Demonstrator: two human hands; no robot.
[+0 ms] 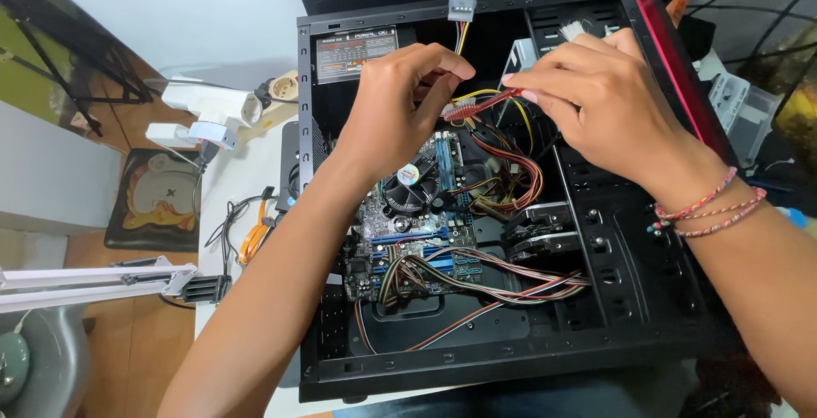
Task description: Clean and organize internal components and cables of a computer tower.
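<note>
Both hands work inside an open black computer case (340, 214) that lies on its side on a white table (234, 188). Between them runs a flat red cable (481, 105), its long axis lying nearly level, tilted slightly up toward the right. The left hand (400, 99) pinches the cable's left end, thumb and forefinger closed on what looks like a small plug; the right hand (596, 99) grips the other end between its fingertips, the remaining fingers curled over. So the cable sits directly between the two hands, each at one end and neither nearer than the other — it hangs above the circuit board rather than touching it. Just below the left hand sits the round cooling fan (410, 186) on the circuit board (408, 239), and under the cable a bundle of yellow, red and black wires (511, 171) spreads downward. A white plug on coloured wires (461, 11) dangles free near the top edge of the case. The right wrist wears beaded bracelets (706, 209). Off to the left, a white power strip (213, 103) lies on the table, well apart from the hands.
</note>
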